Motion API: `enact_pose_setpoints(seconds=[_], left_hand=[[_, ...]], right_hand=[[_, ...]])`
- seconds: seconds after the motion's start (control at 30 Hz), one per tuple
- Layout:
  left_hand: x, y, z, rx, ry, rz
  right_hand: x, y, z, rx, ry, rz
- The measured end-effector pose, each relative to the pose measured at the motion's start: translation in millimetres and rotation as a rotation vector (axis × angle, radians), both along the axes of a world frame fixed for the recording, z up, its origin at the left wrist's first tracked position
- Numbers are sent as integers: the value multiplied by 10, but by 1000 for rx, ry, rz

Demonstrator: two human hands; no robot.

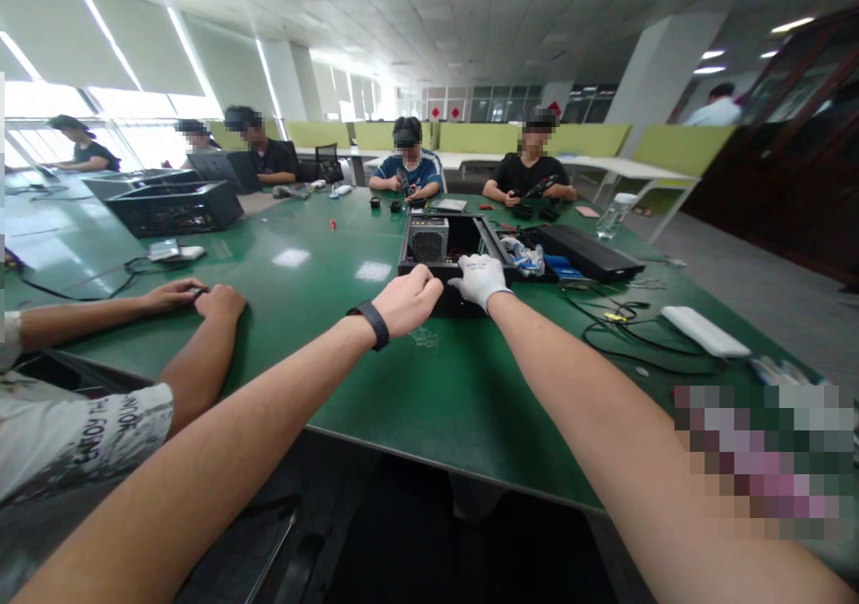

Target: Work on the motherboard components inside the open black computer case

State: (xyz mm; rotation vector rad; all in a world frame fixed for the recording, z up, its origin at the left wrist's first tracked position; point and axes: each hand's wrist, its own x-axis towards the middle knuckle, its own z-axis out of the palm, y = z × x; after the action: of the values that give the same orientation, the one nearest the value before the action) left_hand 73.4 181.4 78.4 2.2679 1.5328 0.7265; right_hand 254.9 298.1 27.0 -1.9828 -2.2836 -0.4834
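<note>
With twelve o'clock taken as straight ahead of the wearer, the open black computer case [463,231] stands at twelve on the green surface [366,367], and both of the wearer's hands are at its near side. A grey power supply [429,244] sits inside, toward the case's ten o'clock.

The left hand [406,302], bare, with a dark wristband [373,324] behind it, is at the case's seven o'clock. Its fingers are curled together; one cannot tell whether the grip has anything small in it. The right hand [480,282], in a white glove, lies over the near edge at five o'clock, its thumb pointing toward the left hand. Its fingertips are hidden, so one cannot tell whether this grip is clamped on the edge.

From the case, a crumpled glove [527,256] lies just beside it at three o'clock, and a flat black box [591,253] lies beyond in the same direction. Black cables [614,344] spread toward four, near a long white object [704,331]. A clear bottle [614,216] stands between two and three. Between eight and nine, a co-worker's hands [221,302] meet above the surface, well apart from the case.
</note>
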Motion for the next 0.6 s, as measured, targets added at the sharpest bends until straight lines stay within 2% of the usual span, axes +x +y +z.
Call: enact_pose_setpoints(seconds=[0.13, 0.27, 0.37, 0.47, 0.6], left_hand=[[-86, -5, -69, -16, -44, 2], [-139, 3, -75, -23, -86, 15], [-140, 13, -40, -11, -118, 22], [-89, 48, -6, 12, -115, 16], [47, 120, -10, 48, 20, -15]], right_hand=[[5, 96, 12, -12, -6, 5], [5, -59, -9, -12, -5, 22], [-2, -334, -60, 3, 2, 33], [10, -718, -127, 31, 11, 50], [56, -1283, -174, 59, 10, 72]])
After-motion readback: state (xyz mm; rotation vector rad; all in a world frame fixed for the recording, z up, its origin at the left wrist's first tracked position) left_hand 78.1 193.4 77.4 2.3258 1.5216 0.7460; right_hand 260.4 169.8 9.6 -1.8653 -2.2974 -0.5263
